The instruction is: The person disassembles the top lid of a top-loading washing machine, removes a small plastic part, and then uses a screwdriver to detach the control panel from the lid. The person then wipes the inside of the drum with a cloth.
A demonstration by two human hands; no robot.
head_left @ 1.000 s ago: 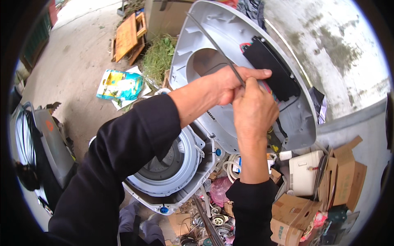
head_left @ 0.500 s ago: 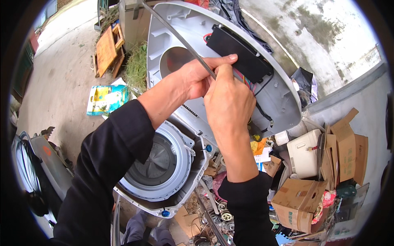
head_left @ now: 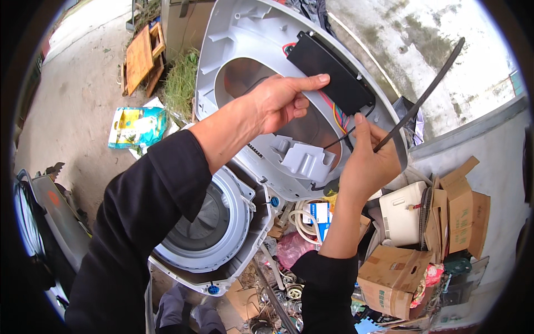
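Swung from upper left to upper right, the dark strip (head_left: 428, 92) now reaches out past the right end of the washer lid (head_left: 261, 42), pinched by the right hand (head_left: 364, 170). The left hand (head_left: 278, 103) is half curled, thumb stretched over the black box (head_left: 340, 67) along the lid's upper right edge (nothing shows in its fingers). I'd move the strip gently, keeping it clear of the coloured wires (head_left: 337, 116).

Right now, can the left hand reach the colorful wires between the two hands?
Probably yes: the left hand is close to the colorful wires, and nothing seems to block it. The right hand, holding a dark strip, is beyond them.
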